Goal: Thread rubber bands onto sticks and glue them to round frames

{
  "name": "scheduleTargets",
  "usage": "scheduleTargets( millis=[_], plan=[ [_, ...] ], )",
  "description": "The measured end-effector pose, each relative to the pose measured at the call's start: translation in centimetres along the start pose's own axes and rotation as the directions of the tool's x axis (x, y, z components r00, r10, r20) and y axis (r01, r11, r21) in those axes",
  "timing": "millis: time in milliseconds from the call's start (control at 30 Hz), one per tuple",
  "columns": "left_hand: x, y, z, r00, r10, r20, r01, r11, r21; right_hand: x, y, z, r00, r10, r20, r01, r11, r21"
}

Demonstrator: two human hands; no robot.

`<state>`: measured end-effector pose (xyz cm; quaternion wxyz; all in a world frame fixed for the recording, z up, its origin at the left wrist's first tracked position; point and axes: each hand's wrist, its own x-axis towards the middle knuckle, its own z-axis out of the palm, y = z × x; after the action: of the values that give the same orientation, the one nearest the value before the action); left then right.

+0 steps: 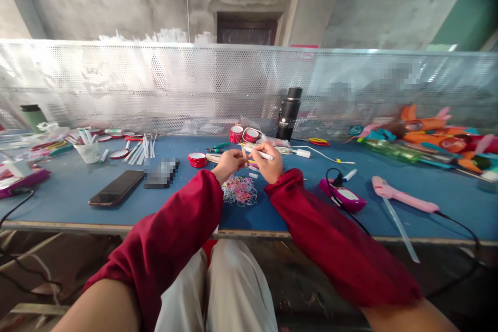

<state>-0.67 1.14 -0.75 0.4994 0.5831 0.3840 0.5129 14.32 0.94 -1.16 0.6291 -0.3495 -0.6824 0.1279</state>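
Observation:
My right hand [269,164] is closed around a thin white stick [260,154] that lies crosswise and points left. My left hand [229,162] pinches near the stick's left end, fingers pressed together; what it pinches is too small to name. Both hands hover above the blue table [78,187], just behind a loose heap of small coloured rubber bands [240,190]. Red sleeves cover both forearms.
Red tape rolls [197,159] and a black flask [289,113] stand behind my hands. A phone [116,188] lies at left, with white sticks [140,151] and a cup [88,152] beyond. A pink glue gun [402,198], a magenta device [342,196] and colourful toys [428,135] sit at right. A perforated metal screen [155,83] backs the table.

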Motion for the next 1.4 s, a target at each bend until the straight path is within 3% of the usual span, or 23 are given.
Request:
scheduleTargets(
  millis=[267,467,967,1233,1400],
  plan=[
    [0.14,-0.06,-0.02,1.000,0.002,-0.008,-0.002,1.000,0.019,0.07,0.19,-0.09,0.999,0.010,-0.037,-0.010,1.000,-0.010],
    [-0.19,0.29,0.09,1.000,-0.008,-0.002,0.008,1.000,0.018,-0.07,0.11,0.06,1.000,0.016,0.019,-0.016,1.000,-0.016],
    [-0.37,0.42,0.08,1.000,0.003,0.013,-0.003,1.000,0.000,-0.11,-0.06,-0.04,1.000,0.007,0.024,-0.006,0.999,-0.050],
    [-0.11,0.15,-0.06,0.999,0.035,-0.001,-0.035,0.999,-0.009,0.17,0.18,-0.27,0.998,0.006,-0.058,-0.009,0.998,-0.056],
    [-0.35,0.44,-0.01,1.000,0.005,-0.004,-0.005,1.000,-0.008,-0.02,0.17,-0.03,1.000,-0.004,-0.007,0.004,1.000,-0.019]
  ],
)
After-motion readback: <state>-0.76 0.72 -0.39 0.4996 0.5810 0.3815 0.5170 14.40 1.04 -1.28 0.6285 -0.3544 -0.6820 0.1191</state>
